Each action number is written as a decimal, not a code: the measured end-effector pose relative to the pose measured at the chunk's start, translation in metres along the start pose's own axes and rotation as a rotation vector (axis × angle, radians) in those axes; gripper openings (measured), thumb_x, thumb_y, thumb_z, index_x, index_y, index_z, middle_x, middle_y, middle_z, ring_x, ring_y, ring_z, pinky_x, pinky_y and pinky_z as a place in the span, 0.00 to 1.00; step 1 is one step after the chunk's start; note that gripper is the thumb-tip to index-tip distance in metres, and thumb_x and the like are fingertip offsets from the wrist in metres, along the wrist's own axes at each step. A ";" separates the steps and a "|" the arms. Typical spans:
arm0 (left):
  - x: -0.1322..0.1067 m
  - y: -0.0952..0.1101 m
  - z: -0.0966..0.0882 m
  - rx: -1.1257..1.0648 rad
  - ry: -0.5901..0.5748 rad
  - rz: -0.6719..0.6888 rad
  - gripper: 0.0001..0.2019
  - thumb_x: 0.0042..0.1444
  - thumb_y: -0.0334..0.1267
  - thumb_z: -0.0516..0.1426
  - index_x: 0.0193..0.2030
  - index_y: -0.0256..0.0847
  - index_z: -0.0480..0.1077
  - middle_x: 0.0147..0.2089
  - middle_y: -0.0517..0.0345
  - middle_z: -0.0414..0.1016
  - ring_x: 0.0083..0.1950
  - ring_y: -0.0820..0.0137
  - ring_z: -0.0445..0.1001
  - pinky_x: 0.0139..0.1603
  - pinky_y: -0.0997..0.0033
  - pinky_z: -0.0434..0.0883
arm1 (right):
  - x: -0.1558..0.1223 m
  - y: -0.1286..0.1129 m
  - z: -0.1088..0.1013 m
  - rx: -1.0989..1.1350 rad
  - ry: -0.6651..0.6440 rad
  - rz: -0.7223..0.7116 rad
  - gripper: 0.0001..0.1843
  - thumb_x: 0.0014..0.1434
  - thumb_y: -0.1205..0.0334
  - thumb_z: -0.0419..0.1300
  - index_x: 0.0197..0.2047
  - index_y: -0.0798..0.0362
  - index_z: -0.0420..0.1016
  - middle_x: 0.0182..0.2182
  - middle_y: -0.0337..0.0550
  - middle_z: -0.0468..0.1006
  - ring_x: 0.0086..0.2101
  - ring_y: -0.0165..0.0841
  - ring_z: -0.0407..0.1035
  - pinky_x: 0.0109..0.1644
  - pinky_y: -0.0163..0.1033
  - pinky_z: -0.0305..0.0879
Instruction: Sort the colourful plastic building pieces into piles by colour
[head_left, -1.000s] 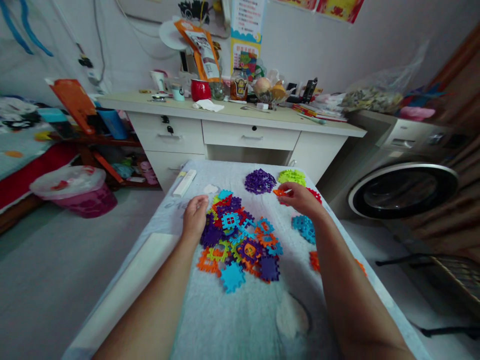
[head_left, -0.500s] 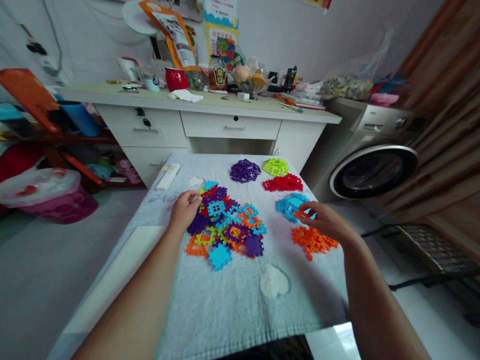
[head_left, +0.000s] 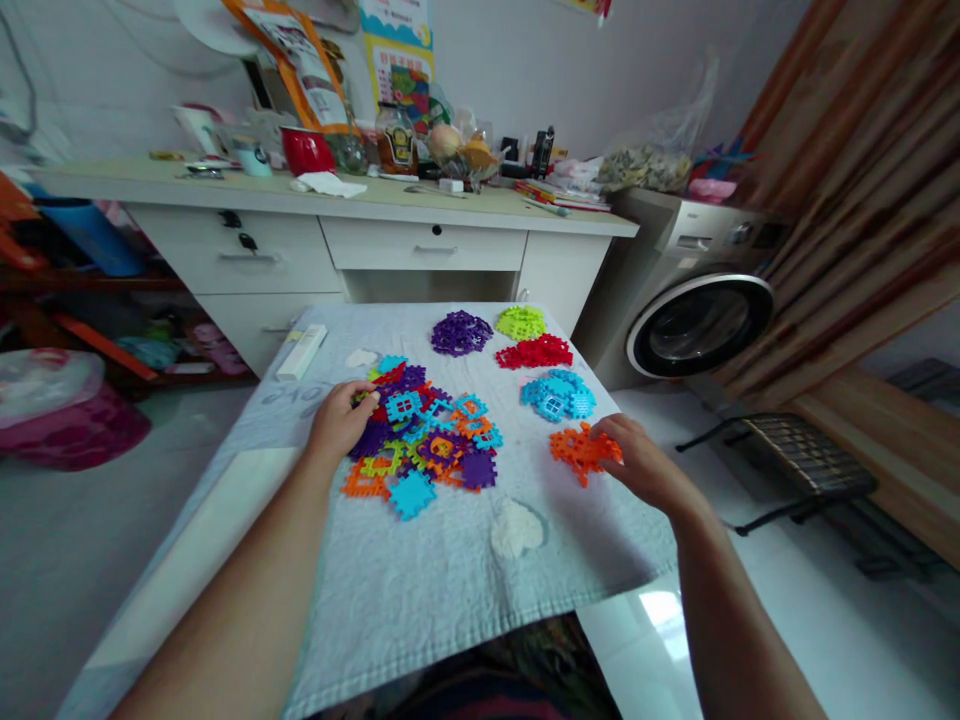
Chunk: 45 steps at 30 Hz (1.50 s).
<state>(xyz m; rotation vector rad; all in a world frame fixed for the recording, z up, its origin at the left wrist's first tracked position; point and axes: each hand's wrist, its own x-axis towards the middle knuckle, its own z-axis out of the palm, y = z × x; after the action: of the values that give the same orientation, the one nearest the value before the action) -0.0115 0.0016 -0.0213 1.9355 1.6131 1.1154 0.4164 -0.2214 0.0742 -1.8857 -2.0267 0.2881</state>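
A mixed pile of interlocking plastic tiles, in purple, blue, orange, red and green, lies left of centre on the cloth. My left hand rests at its left edge, fingers curled together; what they grip is hidden. On the right, my right hand is closed at the orange tile pile, its fingertips on an orange tile. Behind that sits the blue tile pile. Farther back are the red tile pile, the yellow-green tile pile and the purple tile pile.
The table has a pale blue cloth with white heart patches. A long white box lies at its back left. Beyond stands a cluttered white desk. At the right are a washing machine and a woven stool.
My right hand has moved an orange tile from over the blue pile to the orange pile. My left hand stays at the mixed pile. The view has turned right.
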 end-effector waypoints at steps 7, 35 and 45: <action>-0.001 -0.004 0.001 -0.005 -0.003 -0.017 0.19 0.53 0.51 0.54 0.44 0.42 0.74 0.46 0.51 0.78 0.48 0.61 0.74 0.56 0.59 0.69 | -0.018 -0.005 0.017 -0.015 0.040 0.014 0.14 0.57 0.70 0.58 0.46 0.50 0.73 0.48 0.49 0.71 0.47 0.40 0.67 0.54 0.48 0.65; -0.003 0.006 -0.001 -0.027 0.002 -0.004 0.15 0.52 0.48 0.55 0.40 0.43 0.74 0.46 0.51 0.77 0.50 0.60 0.74 0.58 0.59 0.68 | 0.070 -0.111 0.076 -0.019 -0.012 -0.129 0.17 0.64 0.66 0.57 0.55 0.52 0.74 0.50 0.51 0.73 0.50 0.43 0.65 0.57 0.48 0.61; -0.004 0.010 -0.002 -0.011 -0.002 0.006 0.15 0.52 0.48 0.54 0.41 0.43 0.74 0.46 0.51 0.76 0.51 0.59 0.73 0.57 0.59 0.68 | 0.081 -0.092 0.106 0.056 0.049 -0.107 0.13 0.64 0.66 0.55 0.47 0.50 0.79 0.45 0.48 0.74 0.47 0.38 0.67 0.53 0.42 0.64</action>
<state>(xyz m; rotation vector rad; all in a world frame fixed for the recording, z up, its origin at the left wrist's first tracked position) -0.0073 -0.0055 -0.0144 1.9348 1.5976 1.1226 0.2864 -0.1400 0.0219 -1.7269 -2.0569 0.2654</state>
